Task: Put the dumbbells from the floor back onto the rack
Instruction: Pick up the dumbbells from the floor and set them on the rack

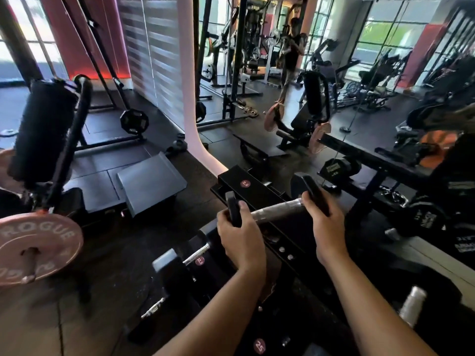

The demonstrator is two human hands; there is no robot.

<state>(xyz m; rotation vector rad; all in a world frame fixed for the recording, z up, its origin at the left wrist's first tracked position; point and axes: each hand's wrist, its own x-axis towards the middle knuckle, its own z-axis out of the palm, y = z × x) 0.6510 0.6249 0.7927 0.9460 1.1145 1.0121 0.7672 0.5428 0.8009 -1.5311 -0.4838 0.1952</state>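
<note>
Both hands hold 1 dumbbell (277,205) crosswise above the rack (259,194). The left hand (237,233) is closed around the dumbbell's left head, fingers wrapped over its dark edge, and the right hand (325,222) is closed around the right head in the same way. The silver knurled handle runs between the 2 hands, tilted slightly up toward the right. The dumbbell sits just over the rack's top tier, close to its left end, where a round red label (244,183) reads 2.5; I cannot tell whether it touches the cradle.

Lower on the rack, near its front edge, other dumbbells (180,263) lie in their slots with chrome handles showing, and 2 more red labels are visible there. A mirror (308,73) behind the rack reflects gym machines and a standing person. To the left, a pink bumper plate (38,247) marked ROGUE sits on a bar end beside a black roller pad (41,129). The floor (108,181) is dark rubber tile.
</note>
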